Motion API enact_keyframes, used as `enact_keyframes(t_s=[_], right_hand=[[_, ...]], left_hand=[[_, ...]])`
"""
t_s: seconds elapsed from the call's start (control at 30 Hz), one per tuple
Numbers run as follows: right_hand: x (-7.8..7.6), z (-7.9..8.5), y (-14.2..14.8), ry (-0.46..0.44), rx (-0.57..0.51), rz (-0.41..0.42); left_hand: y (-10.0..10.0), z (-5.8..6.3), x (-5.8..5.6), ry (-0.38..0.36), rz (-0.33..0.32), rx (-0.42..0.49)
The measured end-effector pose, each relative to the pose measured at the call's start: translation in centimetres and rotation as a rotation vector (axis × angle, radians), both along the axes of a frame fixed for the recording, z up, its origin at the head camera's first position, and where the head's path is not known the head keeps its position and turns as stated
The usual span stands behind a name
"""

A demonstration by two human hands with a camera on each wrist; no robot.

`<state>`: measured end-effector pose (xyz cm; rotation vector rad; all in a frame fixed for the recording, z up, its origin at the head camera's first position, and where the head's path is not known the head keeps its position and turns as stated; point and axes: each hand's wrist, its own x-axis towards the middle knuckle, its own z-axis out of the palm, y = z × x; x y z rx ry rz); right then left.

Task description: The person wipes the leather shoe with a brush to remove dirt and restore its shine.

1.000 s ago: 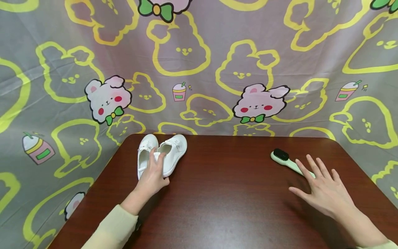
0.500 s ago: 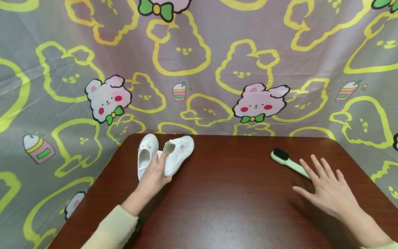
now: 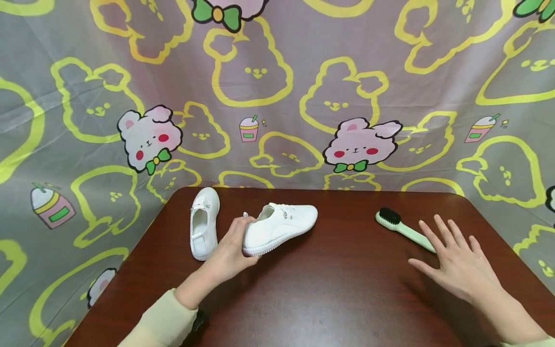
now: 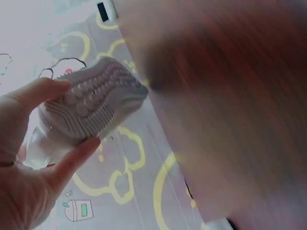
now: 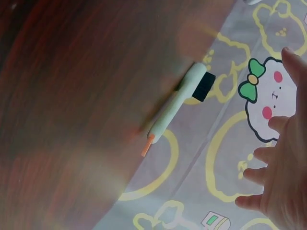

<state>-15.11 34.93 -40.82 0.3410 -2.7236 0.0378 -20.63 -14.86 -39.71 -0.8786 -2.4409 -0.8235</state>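
My left hand (image 3: 230,253) grips a white shoe (image 3: 284,224) by its heel, the toe pointing right. In the left wrist view the ribbed, studded sole (image 4: 91,100) faces the camera, between the thumb and a finger. Its twin, another white shoe (image 3: 204,226), stands on the table to the left of that hand, toe toward the back. On the right, my right hand (image 3: 459,265) hovers with fingers spread and nothing in them. Its fingertips overlap the handle end of a pale green brush (image 3: 409,233); the black bristles point up. An orange loop (image 5: 147,145) hangs from the handle.
The dark brown wooden table (image 3: 312,294) has rounded back corners. A grey curtain (image 3: 277,62) with yellow outlines and cartoon rabbits hangs behind the table and along both sides.
My left hand has carried the one shoe rightward, away from its twin, turning its toe from the back toward the right. The right hand has shifted slightly right, still spread.
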Motion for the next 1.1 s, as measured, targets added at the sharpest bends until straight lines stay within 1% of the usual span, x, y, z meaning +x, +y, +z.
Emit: enact_keyframes(t_s=[0.1, 0.23, 0.43, 0.6, 0.8, 0.9, 1.03, 1.1], right_hand=[[-0.1, 0.0, 0.3, 0.001, -0.002, 0.001], [-0.5, 0.1, 0.7, -0.009, -0.007, -0.003], [-1.1, 0.0, 1.8, -0.040, -0.009, -0.004], [-1.6, -0.1, 2.5, -0.047, -0.004, -0.006], [-2.3, -0.1, 3.2, -0.057, -0.028, 0.016], [-2.7, -0.2, 3.5, -0.066, -0.029, 0.037], [-3.6, -0.3, 3.9, -0.113, -0.050, 0.065], [-4.0, -0.5, 4.2, -0.139, -0.082, 0.082]], left_hand=[[0.5, 0.1, 0.3, -0.054, -0.061, 0.025], [0.9, 0.1, 0.6, -0.127, -0.122, 0.050], [1.5, 0.0, 1.0, -0.213, -0.194, 0.077], [1.9, -0.2, 1.1, -0.276, -0.247, 0.076], [1.8, -0.5, 1.1, -0.351, -0.297, 0.066], [1.4, -0.6, 1.0, -0.413, -0.312, 0.076], [0.8, -0.8, 0.7, -0.487, -0.332, 0.090], [0.7, -0.9, 0.4, -0.499, -0.332, 0.087]])
